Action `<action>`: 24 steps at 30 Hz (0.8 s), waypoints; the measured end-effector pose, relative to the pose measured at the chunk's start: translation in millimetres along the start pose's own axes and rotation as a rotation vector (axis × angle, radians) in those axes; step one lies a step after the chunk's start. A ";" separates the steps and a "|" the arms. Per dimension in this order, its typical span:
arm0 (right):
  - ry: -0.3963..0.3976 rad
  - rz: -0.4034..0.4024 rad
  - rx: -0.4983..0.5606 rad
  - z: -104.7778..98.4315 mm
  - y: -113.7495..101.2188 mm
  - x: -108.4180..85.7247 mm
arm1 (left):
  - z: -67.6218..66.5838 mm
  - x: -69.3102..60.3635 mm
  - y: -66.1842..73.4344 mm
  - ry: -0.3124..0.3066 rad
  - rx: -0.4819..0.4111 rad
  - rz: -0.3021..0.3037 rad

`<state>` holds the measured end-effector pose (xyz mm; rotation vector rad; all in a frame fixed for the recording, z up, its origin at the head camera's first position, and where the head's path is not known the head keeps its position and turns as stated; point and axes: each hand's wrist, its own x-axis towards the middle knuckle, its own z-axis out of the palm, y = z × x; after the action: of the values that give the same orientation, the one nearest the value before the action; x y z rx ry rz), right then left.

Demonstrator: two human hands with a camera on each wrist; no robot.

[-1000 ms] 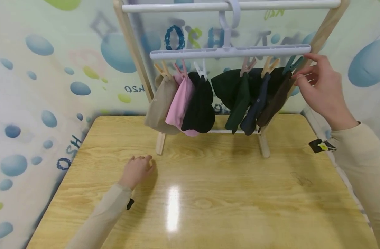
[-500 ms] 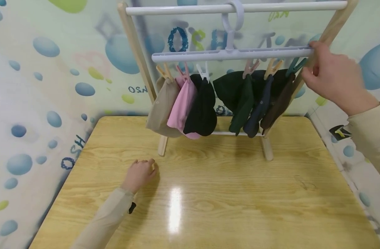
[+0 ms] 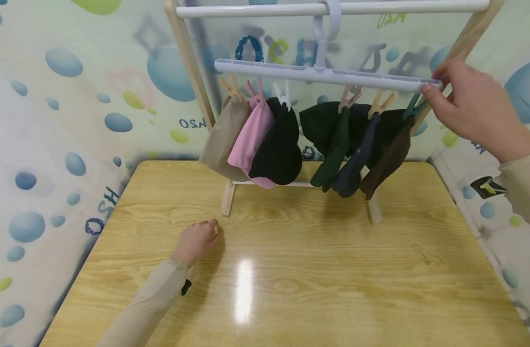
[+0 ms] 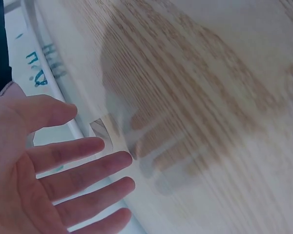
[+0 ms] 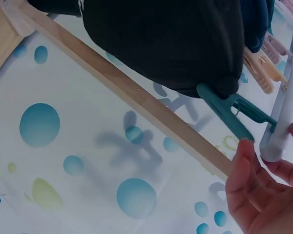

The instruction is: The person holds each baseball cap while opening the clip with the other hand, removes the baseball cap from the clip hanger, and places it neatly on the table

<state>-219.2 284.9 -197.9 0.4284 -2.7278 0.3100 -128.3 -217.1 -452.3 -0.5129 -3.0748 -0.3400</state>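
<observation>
My right hand (image 3: 482, 103) holds the right end of a pale lilac clip hanger (image 3: 273, 71), thumb in front and fingers behind. From its clothespins hang several caps: beige (image 3: 225, 140), pink (image 3: 250, 137), black (image 3: 279, 149), dark green (image 3: 334, 154), navy (image 3: 358, 154) and dark brown (image 3: 388, 159). In the right wrist view the teal clothespin (image 5: 224, 112) is beside my fingertips, clipped on a dark cap (image 5: 166, 44). My left hand (image 3: 195, 242) is low over the table at the left, fingers extended and spread in the left wrist view, holding nothing.
A wooden rack with a white top rail (image 3: 265, 9) bears the hanger's hook. Its feet (image 3: 227, 197) stand on the wood-grain table (image 3: 312, 270). Behind and to the left rises a patterned wall covering (image 3: 61, 144) with blue dots.
My right hand has moved from beside the brown cap to the hanger's end and now grips it. The hanger has tilted, right end lower, and the caps swing with it. My left hand stays put.
</observation>
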 end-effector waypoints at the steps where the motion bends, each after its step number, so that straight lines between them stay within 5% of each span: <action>1: 0.003 -0.004 0.017 0.0 0.2 -1.0 | 0.3 0.2 0.5 -0.004 -0.009 -0.002; 7: -0.014 -0.002 0.162 -2.6 1.7 -9.8 | 0.2 1.1 3.6 0.007 -0.013 0.017; 15: -0.059 0.178 0.470 -5.2 -2.4 -22.0 | -6.6 5.7 11.9 0.044 0.024 0.067; 24: -0.095 0.107 0.788 -0.9 -10.1 -33.3 | -25.7 16.3 39.6 0.120 0.029 0.177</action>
<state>-186.0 284.2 -208.2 0.4964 -2.6165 1.4367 -131.8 -180.8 -418.2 -0.7284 -2.8876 -0.3095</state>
